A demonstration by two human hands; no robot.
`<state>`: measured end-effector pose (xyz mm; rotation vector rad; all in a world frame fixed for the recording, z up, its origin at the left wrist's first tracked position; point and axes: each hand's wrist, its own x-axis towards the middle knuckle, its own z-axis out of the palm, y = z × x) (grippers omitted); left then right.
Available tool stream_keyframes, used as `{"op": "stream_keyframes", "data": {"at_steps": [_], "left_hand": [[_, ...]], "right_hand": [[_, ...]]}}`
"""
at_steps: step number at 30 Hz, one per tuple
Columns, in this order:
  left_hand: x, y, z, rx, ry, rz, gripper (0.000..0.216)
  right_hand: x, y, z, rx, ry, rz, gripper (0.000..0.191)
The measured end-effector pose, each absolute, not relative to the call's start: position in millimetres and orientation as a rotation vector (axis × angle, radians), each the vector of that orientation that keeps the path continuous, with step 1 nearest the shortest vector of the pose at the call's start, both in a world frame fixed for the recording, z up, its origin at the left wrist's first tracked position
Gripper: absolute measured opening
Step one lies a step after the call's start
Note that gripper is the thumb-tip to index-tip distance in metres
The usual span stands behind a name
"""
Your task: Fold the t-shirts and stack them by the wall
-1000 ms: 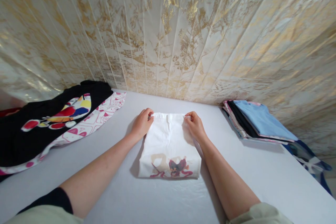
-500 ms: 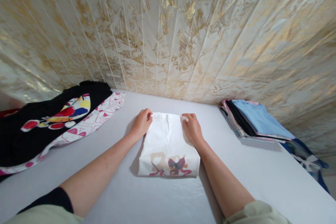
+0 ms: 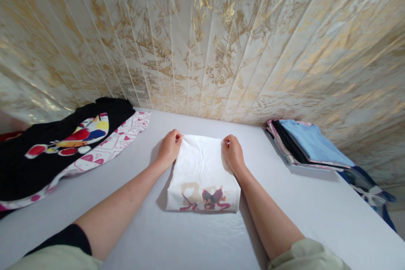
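Observation:
A folded white shirt (image 3: 202, 164) lies on the pale table in front of me, its dark red and beige print along the near edge. My left hand (image 3: 170, 147) pinches the shirt's far left corner. At the far right corner my right hand (image 3: 233, 153) grips the cloth between thumb and curled fingers. Between the two hands the far edge is drawn fairly straight. The fingertips are partly hidden by the hands and the fabric.
Unfolded clothes lie on the left: a black garment (image 3: 47, 147) with a colourful print over a pink-and-white patterned one (image 3: 117, 147). A stack of folded clothes with a light blue piece (image 3: 313, 141) on top sits at right. Blue straps (image 3: 370, 190) hang beside it. A gold-patterned curtain (image 3: 196, 42) stands behind the table.
The shirt's far edge has become straighter and smoother between my hands. My right hand has closed on its corner and shifted slightly right; my left has barely moved.

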<state>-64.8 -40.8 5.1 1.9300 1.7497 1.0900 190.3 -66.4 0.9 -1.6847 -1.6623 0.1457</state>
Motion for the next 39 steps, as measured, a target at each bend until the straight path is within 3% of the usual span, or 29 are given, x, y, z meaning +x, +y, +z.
{"op": "stream_keyframes", "data": {"at_steps": [7, 10, 14, 21, 26, 31, 39], "left_hand": [[-58, -57, 22, 1.976, 1.756, 1.150, 0.009], [-45, -72, 35, 2.176, 1.477, 1.144, 0.019], [-31, -83, 31, 2.433, 1.086, 0.793, 0.031], [-30, -86, 4, 2.635, 1.253, 0.434, 0.050], [-33, -83, 12, 2.564, 1.541, 0.683, 0.040], [-53, -61, 12, 2.102, 2.053, 0.859, 0.042], [-61, -45, 5, 1.809, 1.966, 0.957, 0.039]], "right_hand": [[189, -67, -2, -1.693, -1.666, 0.091, 0.030], [191, -66, -3, -1.682, -1.675, 0.099, 0.030], [194, -62, -3, -1.672, -1.665, 0.132, 0.029], [196, -60, -4, -1.717, -1.632, 0.167, 0.029], [198, -62, -2, -1.756, -1.589, 0.331, 0.045], [201, -60, -2, -1.718, -1.542, 0.418, 0.048], [203, -59, -7, -1.594, -1.526, 0.495, 0.048]]}}
